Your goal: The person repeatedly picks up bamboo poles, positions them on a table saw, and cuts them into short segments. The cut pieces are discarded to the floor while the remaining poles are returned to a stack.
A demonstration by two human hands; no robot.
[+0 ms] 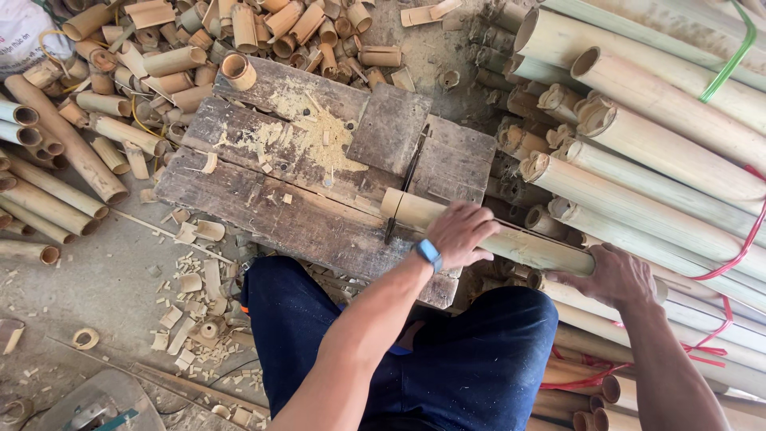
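Step in hand: a bamboo pole (511, 239) lies across the near right corner of a rough wooden bench (263, 199), its cut end just past a saw blade (408, 179) that stands in a slot of the bench top. To my eye the pole is being steadied at the blade for a cut.
Left hand (461, 231): laid over the pole close to the blade, fingers curled down around it in a loose grip, a blue watch (428, 253) on the wrist.
Right hand (614, 275): further back along the same pole, fingers wrapped around it and closed on it.
Where the pole is: on the bench edge, running off to the right over the stacked poles (662, 160), above the person's knees.
Next move, as I judge it: both hands need to hold the pole flat and square to the blade, with the left fingers kept clear of the slot.
Containers: the only one I see is a white sack (20, 36) at the top left corner; what it holds I cannot tell.
Around: sawdust (319, 132) lies on the bench, short cut pieces (159, 64) are heaped beyond it, and red ties (738, 251) bind the pole bundles.
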